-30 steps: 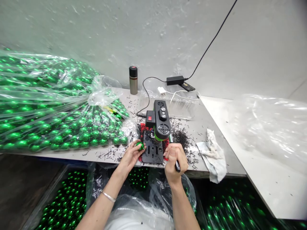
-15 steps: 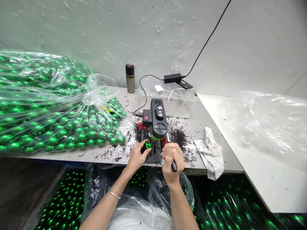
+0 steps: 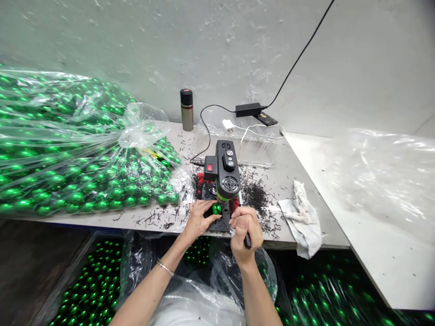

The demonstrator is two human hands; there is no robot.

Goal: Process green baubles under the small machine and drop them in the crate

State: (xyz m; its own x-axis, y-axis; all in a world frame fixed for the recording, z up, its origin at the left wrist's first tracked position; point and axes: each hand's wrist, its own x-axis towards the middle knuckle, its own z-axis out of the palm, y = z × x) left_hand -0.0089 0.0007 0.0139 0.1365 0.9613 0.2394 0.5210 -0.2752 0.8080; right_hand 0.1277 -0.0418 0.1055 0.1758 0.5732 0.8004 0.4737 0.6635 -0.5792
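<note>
A shiny green ball (image 3: 216, 208) sits between the thumb and fingers of my left hand (image 3: 198, 220), just under the front end of a small black bench press (image 3: 227, 170). The press has a red switch and stands on a dark base plate (image 3: 222, 224). My right hand (image 3: 246, 231) is closed around the press's lever handle (image 3: 248, 241), whose black end pokes out below the fist. Small black shavings (image 3: 254, 194) and some red bits lie around the base.
A clear bag of green balls (image 3: 84, 149) fills the table's left side. Behind stand a flask (image 3: 186, 110) and a power adapter (image 3: 249, 109) with cables. A white rag (image 3: 302, 222) hangs over the front edge. More balls (image 3: 91, 280) lie in bags below.
The ball and my left fingers have moved slightly right, closer under the press head. My right hand stays on the lever. The whole view has shifted a little.
</note>
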